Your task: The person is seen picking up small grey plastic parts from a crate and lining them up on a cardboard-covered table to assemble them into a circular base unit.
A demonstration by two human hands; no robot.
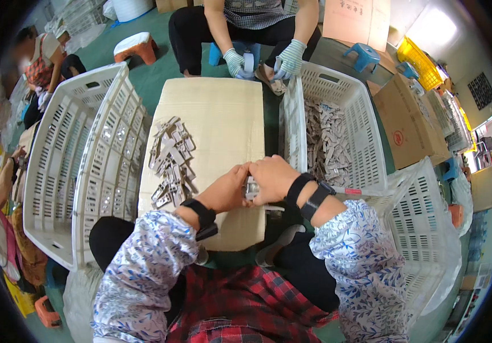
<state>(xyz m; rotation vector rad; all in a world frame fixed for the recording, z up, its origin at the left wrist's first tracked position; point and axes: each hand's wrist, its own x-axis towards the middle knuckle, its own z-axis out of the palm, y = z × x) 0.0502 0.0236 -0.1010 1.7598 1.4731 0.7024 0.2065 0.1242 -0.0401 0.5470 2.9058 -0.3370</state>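
Over the right half of a cardboard sheet (217, 108), my left hand (226, 187) and my right hand (275, 177) meet, fingertips close together. Between them shows a small shiny metal piece (251, 188), perhaps part of a cabinet hinge; both hands are closed on it. My fingers cover most of it, so its full shape is hidden. To the left of my hands, a loose pile of metal hinge parts (172, 157) lies on the cardboard. Dark bands circle both my wrists.
White plastic crates (66, 143) stand at the left. At the right, another white crate (374, 143) holds many metal hinge parts (329, 140). A person in striped gloves (289, 57) sits opposite, holding a white roll. A brown carton (409, 123) stands farther right.
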